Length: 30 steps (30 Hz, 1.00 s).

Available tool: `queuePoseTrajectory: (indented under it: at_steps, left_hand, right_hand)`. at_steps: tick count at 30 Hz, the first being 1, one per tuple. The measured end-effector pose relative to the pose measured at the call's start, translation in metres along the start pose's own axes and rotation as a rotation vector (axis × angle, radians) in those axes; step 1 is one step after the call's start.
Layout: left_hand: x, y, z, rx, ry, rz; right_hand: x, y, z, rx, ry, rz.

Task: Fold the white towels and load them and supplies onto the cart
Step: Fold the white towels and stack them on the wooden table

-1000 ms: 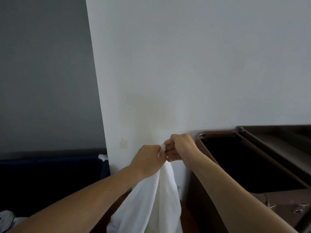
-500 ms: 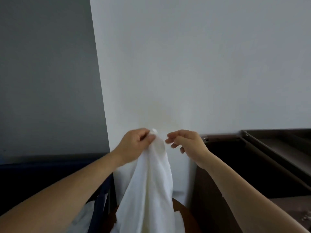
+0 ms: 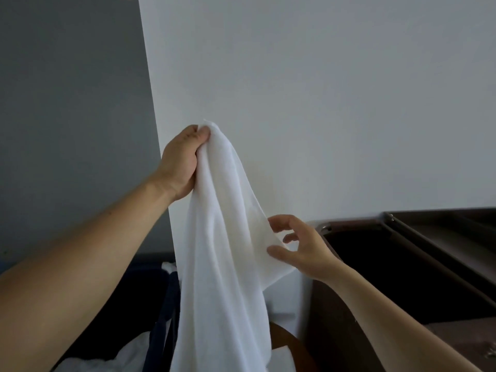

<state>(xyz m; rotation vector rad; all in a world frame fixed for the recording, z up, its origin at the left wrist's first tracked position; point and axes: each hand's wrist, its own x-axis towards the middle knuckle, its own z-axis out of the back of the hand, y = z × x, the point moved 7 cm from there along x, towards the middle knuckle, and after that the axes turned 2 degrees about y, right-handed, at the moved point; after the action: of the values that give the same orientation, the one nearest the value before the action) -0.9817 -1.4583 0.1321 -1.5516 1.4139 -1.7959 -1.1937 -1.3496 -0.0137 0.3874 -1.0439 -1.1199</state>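
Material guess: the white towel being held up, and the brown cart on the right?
White towel: soft woven cloth, probably cotton, matte; it drapes in limp folds from the left hand. Brown cart: looks like moulded plastic, smooth with dull sheen, rounded rim; could be coated metal.

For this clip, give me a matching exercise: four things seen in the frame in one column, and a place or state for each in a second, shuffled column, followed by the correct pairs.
Things:
1. left hand
2. right hand
3. white towel
4. brown cart

Places or states:
A. hanging down, unfolded
B. standing at the right, against the wall
C. raised, clenched on the towel's top corner
D. lower, fingers spread at the towel's side edge

Pairs: 1-C, 2-D, 3-A, 4-B
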Motion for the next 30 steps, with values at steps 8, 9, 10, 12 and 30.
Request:
queuePoseTrajectory:
  at_steps: [8, 9, 10, 12, 30]
  left_hand:
    - [-0.011, 0.016, -0.005, 0.003, 0.046, 0.023]
    - [-0.011, 0.016, -0.001, 0.014, 0.047, 0.024]
    - [-0.01, 0.016, 0.004, 0.024, 0.04, 0.025]
    - [-0.009, 0.017, 0.017, 0.032, 0.001, 0.015]
    - [-0.006, 0.021, 0.059, 0.108, -0.043, -0.004]
  right_hand:
    - [-0.02, -0.06, -0.013, -0.267, 0.244, -0.204]
    - [-0.021, -0.065, -0.008, -0.341, 0.261, -0.229]
    - [-0.021, -0.068, -0.001, -0.415, 0.266, -0.234]
    - [-0.022, -0.066, 0.016, -0.474, 0.258, -0.228]
    - [-0.024, -0.064, -0.015, -0.479, 0.452, -0.29]
